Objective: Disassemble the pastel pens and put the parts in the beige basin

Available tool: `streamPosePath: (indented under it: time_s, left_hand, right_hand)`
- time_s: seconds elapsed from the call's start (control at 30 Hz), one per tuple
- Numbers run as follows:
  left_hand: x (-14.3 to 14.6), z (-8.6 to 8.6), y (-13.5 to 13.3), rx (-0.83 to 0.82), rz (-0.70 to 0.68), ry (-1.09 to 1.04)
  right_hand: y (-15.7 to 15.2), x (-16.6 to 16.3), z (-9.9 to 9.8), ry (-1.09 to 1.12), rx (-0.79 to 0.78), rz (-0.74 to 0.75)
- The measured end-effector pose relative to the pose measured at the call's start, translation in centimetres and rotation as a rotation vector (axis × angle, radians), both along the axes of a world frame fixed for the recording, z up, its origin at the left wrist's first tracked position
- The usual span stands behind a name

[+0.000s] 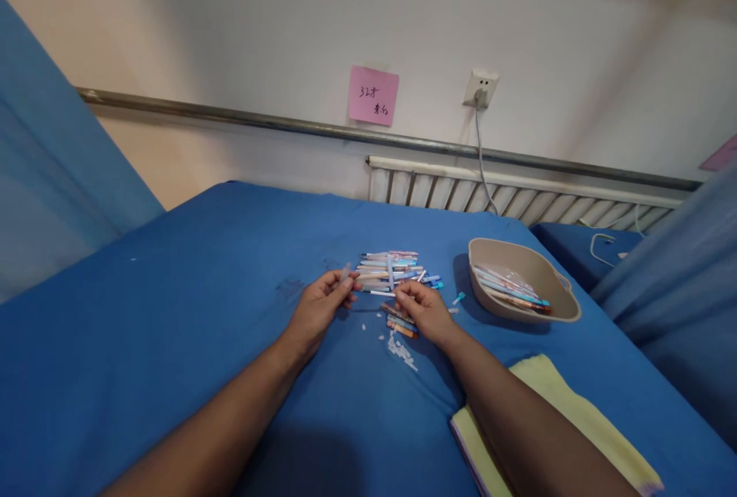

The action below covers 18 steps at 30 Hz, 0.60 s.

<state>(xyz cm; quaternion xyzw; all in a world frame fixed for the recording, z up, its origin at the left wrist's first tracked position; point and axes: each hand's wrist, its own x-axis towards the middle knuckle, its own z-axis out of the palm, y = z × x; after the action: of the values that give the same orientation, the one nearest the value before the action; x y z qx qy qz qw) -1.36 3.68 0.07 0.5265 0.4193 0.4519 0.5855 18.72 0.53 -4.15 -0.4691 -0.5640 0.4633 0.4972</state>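
Note:
My left hand [323,303] is closed on a slim translucent pen barrel [345,273], which sticks up between thumb and fingers. Pinched in my right hand [424,313] is a thin white pen refill [380,293], its free end pointing left toward the other hand. Just beyond both hands lies a row of pens [374,265] in pale colours, with one pen laid across them. A smaller group of pens [401,326], some orange, is partly hidden under my right hand. Nearer to me are small white pieces [398,347] in a loose heap.
A beige basket [567,305] holding pens and a clear bag stands at the right. A folded yellow cloth [553,389] lies under my right forearm. A small teal cap [459,298] sits by the basket. Behind the blue-covered table are a radiator [437,188] and a plugged-in cable [479,144].

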Motion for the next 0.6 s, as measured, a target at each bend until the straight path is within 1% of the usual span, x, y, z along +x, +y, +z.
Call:
streamPosePath:
  time_s: [0.1,0.2,0.3,0.5,0.6]
  left_hand:
    - [0.1,0.7,-0.6,-0.025,-0.043,-0.083]
    - [0.2,0.8,-0.8,-0.054,-0.067,-0.101]
    - [0.2,0.0,-0.5,-0.063,-0.047,-0.053]
    - [0.6,-2.1,0.5,-0.038,0.0,0.096]
    - [0.7,-2.3,1.0,-0.021,0.009,0.168]
  right_hand:
    - [-0.3,-0.1,0.7,0.099,-0.029,0.041]
    - [-0.5,-0.1,0.9,0.139,-0.051,0.054]
    - [-0.5,0.0,0.9,0.103,-0.061,0.036]
    - [-0.7,0.8,1.3,0.02,-0.058,-0.031]
    - [-1.1,1.1,1.9,-0.021,-0.041,-0.027]
